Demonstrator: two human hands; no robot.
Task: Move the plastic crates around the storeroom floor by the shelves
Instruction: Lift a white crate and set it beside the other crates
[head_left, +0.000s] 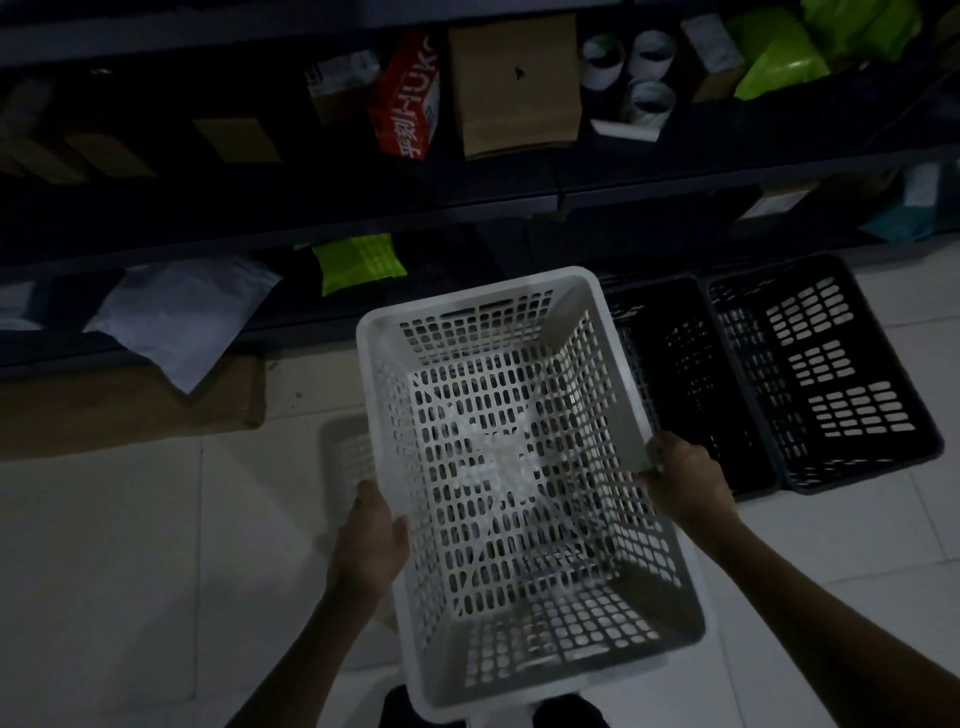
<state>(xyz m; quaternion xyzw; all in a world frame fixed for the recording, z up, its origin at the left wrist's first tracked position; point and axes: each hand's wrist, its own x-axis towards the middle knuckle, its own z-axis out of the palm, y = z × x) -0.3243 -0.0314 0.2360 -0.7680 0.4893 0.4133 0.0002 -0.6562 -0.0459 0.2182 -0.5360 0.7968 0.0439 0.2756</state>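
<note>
A white perforated plastic crate (514, 483) hangs above the floor in the middle of the view, empty, tilted a little. My left hand (371, 540) grips its left rim and my right hand (680, 480) grips its right rim. Another pale crate (345, 449) shows partly beneath it on the left, on the floor. Two black perforated crates stand side by side on the floor to the right: the nearer one (691, 384) touches the white crate's edge in the view, and the farther one (826, 374) lies beyond it.
Dark shelves (363, 208) run across the back, holding cardboard boxes, a red box (408, 101), white cups and green bags (358, 262). A white mailer bag (182, 317) overhangs the lowest shelf above flat cardboard (130, 410). Pale floor tiles (104, 571) lie at left.
</note>
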